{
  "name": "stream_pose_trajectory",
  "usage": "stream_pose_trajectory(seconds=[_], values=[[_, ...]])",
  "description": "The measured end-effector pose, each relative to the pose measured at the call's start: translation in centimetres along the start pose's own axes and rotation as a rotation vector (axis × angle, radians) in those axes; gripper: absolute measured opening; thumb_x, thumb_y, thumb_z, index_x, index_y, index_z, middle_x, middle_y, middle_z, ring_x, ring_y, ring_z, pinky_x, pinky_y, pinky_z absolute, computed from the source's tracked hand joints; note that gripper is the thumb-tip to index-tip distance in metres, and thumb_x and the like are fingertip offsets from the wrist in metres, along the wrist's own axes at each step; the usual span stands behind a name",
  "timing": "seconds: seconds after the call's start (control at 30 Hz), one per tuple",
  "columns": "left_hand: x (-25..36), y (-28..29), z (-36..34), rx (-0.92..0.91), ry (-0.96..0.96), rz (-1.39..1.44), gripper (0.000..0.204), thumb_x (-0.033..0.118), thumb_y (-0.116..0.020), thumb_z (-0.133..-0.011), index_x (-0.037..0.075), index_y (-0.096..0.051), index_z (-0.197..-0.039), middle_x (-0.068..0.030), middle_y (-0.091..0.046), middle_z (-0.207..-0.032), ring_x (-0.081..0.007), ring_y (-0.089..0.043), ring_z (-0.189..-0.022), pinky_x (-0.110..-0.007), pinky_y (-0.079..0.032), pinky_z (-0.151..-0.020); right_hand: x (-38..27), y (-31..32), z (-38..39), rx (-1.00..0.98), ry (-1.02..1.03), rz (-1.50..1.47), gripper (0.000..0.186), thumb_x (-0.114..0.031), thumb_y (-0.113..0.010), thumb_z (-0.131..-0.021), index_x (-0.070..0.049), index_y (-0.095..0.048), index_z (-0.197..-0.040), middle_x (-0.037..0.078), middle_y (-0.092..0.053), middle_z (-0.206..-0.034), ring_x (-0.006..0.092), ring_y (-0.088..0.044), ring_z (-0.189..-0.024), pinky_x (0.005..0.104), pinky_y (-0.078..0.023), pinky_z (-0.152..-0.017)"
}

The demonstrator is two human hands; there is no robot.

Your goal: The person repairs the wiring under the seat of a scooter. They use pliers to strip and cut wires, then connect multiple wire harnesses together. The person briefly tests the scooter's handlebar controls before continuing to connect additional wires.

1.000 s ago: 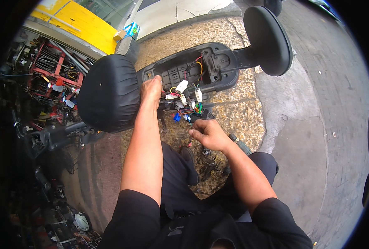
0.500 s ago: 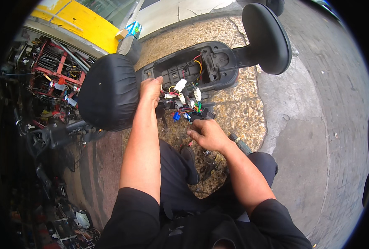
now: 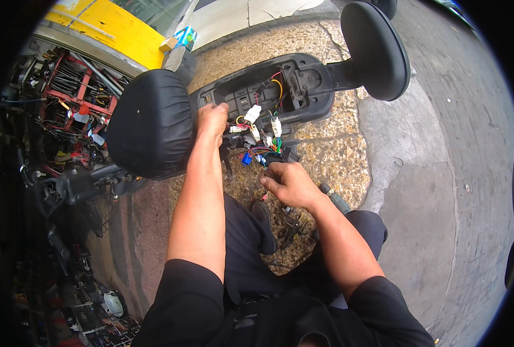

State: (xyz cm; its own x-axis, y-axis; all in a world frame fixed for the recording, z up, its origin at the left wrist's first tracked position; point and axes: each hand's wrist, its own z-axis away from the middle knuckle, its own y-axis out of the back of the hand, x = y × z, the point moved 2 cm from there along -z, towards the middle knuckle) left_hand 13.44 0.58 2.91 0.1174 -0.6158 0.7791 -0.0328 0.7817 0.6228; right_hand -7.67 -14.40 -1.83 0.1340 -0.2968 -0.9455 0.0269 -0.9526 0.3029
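An electric scooter's long black body point(image 3: 318, 110) lies in front of me, its tray-like compartment uncovered. My left hand point(image 3: 212, 124) is closed over the near rim of that compartment, beside the black padded seat point(image 3: 153, 124); its fingertips are partly hidden. Just right of it, white connectors point(image 3: 252, 114) and coloured wires spill over the body's near side. A blue connector point(image 3: 246, 158) hangs lower. My right hand point(image 3: 292, 184) is closed at a black box point(image 3: 289, 155) where the wires gather. The fingers curl under, so their tips do not show.
A second black padded seat or backrest point(image 3: 375, 51) rises at the right end. Metal parts point(image 3: 292, 228) lie on the pebbled ground between my feet, near a dark green tool point(image 3: 337, 199). A cluttered red rack point(image 3: 83, 87) stands at left, with handlebars point(image 3: 60, 191) below it.
The scooter body and seats sit slightly higher in the view. Both hands keep nearly the same places and grips, and the wires have barely shifted.
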Motion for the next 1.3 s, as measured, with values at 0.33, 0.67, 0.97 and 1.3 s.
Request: stream_pose_trajectory(seconds=[0.33, 0.67, 0.97, 1.3], values=[[-0.7, -0.3, -1.1, 0.022, -0.001, -0.001, 0.024, 0.027, -0.062, -0.085, 0.003, -0.063, -0.083, -0.0045, -0.053, -0.063, -0.0137, -0.047, -0.046, -0.030, -0.029, -0.039, 0.1, -0.1, 0.1, -0.005, -0.010, 0.007, 0.025, -0.025, -0.068, -0.088, -0.001, -0.065, -0.080, 0.020, -0.066, -0.073, 0.0414, -0.064, -0.075, 0.0476, -0.049, -0.068], [-0.2, -0.1, 0.0, 0.020, 0.033, -0.038, 0.029, 0.028, -0.069, -0.080, -0.001, -0.068, -0.084, -0.0138, -0.065, -0.074, -0.0211, -0.059, -0.070, -0.039, -0.048, -0.066, 0.2, -0.2, -0.2, -0.007, -0.016, 0.021, 0.026, -0.026, -0.069, -0.088, -0.001, -0.065, -0.081, 0.021, -0.065, -0.073, 0.0427, -0.064, -0.075, 0.0481, -0.049, -0.068], [0.4, 0.4, 1.4, -0.029, 0.101, 0.274, 0.027, 0.026, -0.062, -0.091, -0.001, -0.062, -0.085, -0.0062, -0.059, -0.070, -0.0155, -0.052, -0.057, -0.033, -0.040, -0.050, 0.2, 0.2, -0.2, 0.076, -0.065, 0.019, 0.025, -0.024, -0.069, -0.087, 0.000, -0.064, -0.083, 0.022, -0.066, -0.077, 0.0415, -0.065, -0.079, 0.0474, -0.050, -0.070], [-0.2, 0.6, 3.5, -0.256, 0.244, 0.865, 0.009, 0.011, -0.069, -0.085, 0.008, -0.061, -0.085, 0.0010, -0.053, -0.072, -0.0050, -0.035, -0.047, -0.022, -0.022, -0.040, 1.4, 1.3, -3.3, 0.522, -0.086, 0.076, 0.033, -0.020, -0.075, -0.081, 0.001, -0.063, -0.104, 0.021, -0.068, -0.098, 0.0369, -0.067, -0.092, 0.0449, -0.052, -0.081]])
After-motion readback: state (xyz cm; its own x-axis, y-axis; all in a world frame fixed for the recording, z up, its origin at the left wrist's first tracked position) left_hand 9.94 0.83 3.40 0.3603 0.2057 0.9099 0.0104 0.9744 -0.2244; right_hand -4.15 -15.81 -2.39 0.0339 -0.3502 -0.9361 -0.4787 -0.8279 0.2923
